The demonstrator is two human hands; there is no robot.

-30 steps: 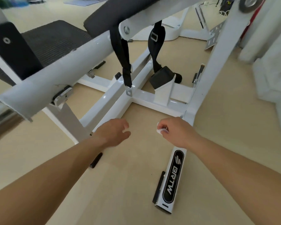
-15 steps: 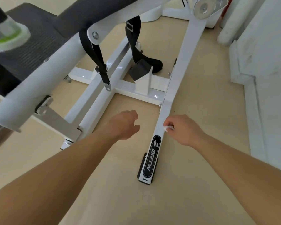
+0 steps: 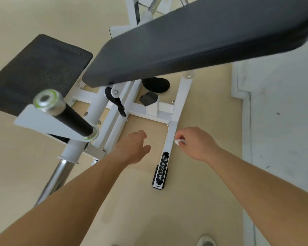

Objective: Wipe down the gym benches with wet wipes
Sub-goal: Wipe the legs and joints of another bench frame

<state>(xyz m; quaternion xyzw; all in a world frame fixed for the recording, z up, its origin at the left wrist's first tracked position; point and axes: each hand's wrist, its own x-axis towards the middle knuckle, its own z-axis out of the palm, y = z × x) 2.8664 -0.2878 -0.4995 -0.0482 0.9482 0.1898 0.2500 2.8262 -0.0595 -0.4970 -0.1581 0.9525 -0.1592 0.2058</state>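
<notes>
At centre right of the frame, our right hand (image 3: 196, 142) pinches a small crumpled white wet wipe (image 3: 179, 142) beside the white steel frame leg (image 3: 175, 119) — our left hand (image 3: 133, 146) hangs apart, empty. Bunched so small, the wipe may slip from our pinch.

Bench pad (image 3: 194, 43) above frame rail (image 3: 174, 125), wall (image 3: 283, 112) rightward

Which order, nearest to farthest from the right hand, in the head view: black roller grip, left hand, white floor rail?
1. white floor rail, just left of the right hand.
2. left hand, farther left.
3. black roller grip, far left.
</notes>
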